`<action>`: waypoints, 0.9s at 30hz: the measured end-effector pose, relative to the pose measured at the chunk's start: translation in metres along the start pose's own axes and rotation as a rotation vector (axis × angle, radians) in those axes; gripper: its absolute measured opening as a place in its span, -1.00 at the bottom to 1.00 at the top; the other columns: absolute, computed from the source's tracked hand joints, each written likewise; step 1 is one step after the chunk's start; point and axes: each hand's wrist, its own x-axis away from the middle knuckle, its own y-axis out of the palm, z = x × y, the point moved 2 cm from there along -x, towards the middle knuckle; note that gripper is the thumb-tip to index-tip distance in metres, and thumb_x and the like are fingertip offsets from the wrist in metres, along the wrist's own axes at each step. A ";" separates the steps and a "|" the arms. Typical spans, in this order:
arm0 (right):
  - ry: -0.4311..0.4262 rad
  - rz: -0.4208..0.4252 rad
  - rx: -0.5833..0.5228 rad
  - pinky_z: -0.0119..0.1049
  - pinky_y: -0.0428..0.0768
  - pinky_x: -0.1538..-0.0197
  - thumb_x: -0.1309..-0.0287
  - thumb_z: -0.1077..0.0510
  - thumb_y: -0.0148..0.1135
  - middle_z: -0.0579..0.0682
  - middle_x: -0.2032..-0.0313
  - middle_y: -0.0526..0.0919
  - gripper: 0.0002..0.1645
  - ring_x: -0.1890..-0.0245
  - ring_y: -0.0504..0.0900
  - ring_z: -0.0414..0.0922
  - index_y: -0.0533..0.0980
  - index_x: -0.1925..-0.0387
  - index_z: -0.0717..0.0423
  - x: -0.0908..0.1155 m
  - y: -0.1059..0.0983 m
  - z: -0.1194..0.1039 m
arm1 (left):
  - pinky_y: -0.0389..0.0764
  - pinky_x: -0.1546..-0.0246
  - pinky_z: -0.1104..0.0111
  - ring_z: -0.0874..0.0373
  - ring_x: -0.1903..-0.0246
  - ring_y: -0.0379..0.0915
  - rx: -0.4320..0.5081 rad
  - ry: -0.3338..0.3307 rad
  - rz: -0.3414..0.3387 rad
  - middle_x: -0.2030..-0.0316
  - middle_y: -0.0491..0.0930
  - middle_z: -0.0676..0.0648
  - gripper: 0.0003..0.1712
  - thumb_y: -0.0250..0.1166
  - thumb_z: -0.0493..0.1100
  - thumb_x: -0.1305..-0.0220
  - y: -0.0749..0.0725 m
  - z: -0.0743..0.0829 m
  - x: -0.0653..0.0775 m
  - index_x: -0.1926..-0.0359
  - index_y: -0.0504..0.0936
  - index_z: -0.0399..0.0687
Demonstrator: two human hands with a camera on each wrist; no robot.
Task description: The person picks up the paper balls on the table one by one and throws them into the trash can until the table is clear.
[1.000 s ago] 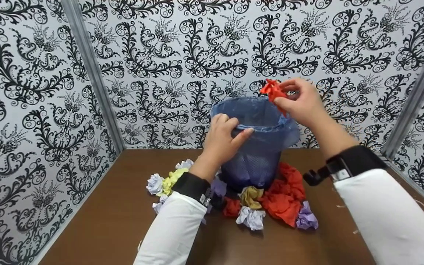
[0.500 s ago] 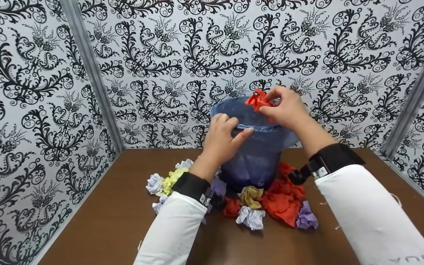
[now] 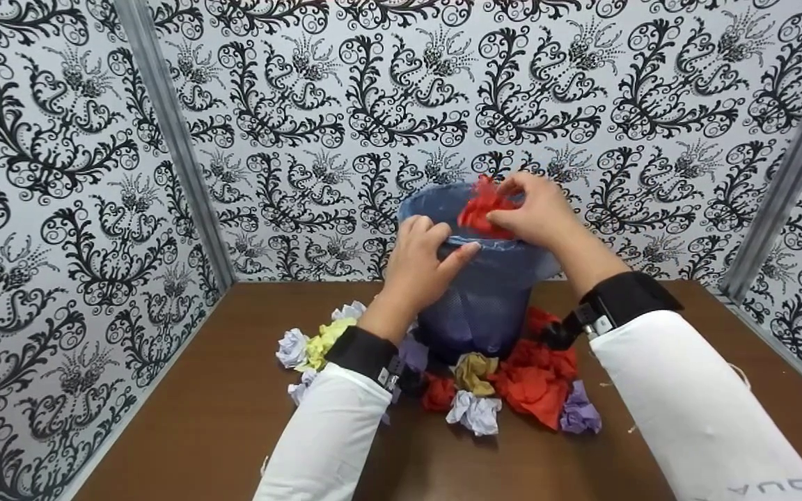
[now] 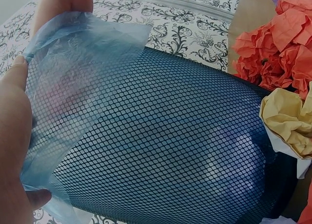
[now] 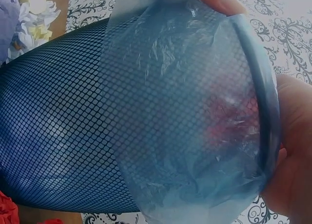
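A mesh wastebasket (image 3: pixel 474 313) stands upright, lined with a thin blue plastic bag (image 4: pixel 83 53) folded over its rim. My left hand (image 3: pixel 415 257) grips the near-left rim, with the thumb along the front edge and fingertips over the bag. My right hand (image 3: pixel 540 209) is above the right side of the opening, with thumb and fingers around a crumpled red paper (image 3: pixel 481 209). The paper looks blurred and overlaps the opening. In the right wrist view, red shows faintly through the bag and mesh near the rim. Pale crumpled paper (image 4: pixel 234 160) shows through the mesh low in the basket.
Crumpled red sheets (image 3: pixel 537 383), a tan ball (image 3: pixel 475 374), a white ball (image 3: pixel 475 412) and a purple ball (image 3: pixel 580 409) lie before the basket on the brown table (image 3: pixel 199 410). White (image 3: pixel 293 348) and yellow (image 3: pixel 328 341) balls lie left. Patterned walls (image 3: pixel 289 104) enclose the table.
My right hand has moved left and slightly down, bringing the red paper from the right rim to over the opening. The paper is now blurred. My left hand has stayed on the rim.
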 end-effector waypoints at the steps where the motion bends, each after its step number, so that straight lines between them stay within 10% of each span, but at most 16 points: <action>1: -0.003 -0.011 -0.005 0.10 0.54 -0.29 -0.13 0.01 0.47 0.14 -0.16 0.63 -0.46 -0.15 0.61 0.13 0.53 -0.12 0.05 0.001 -0.001 0.001 | 0.54 -0.10 0.13 0.03 -0.22 0.28 -0.001 0.000 0.000 0.19 0.38 -0.04 -0.37 0.09 0.50 -0.35 0.000 0.000 0.000 0.26 0.52 0.04; 15: -0.019 -0.003 0.023 0.39 0.15 -0.49 -0.12 -0.35 0.43 0.11 -0.51 0.33 -0.10 -0.52 0.24 0.21 0.41 -0.38 -0.07 0.017 -0.052 0.024 | 0.53 -0.18 0.11 0.04 -0.25 0.27 0.010 -0.013 -0.016 0.13 0.42 0.00 -0.37 0.03 0.54 -0.35 -0.003 0.001 0.000 0.25 0.52 0.11; 27: 0.044 0.064 0.010 0.34 0.35 -0.39 -0.21 -0.54 0.16 0.22 -0.45 0.37 0.03 -0.45 0.33 0.24 0.30 -0.46 0.04 0.030 -0.070 0.091 | 0.50 -0.23 0.11 0.01 -0.30 0.27 0.014 -0.017 -0.019 0.18 0.41 -0.03 -0.36 0.07 0.52 -0.34 0.000 0.001 0.001 0.25 0.53 0.07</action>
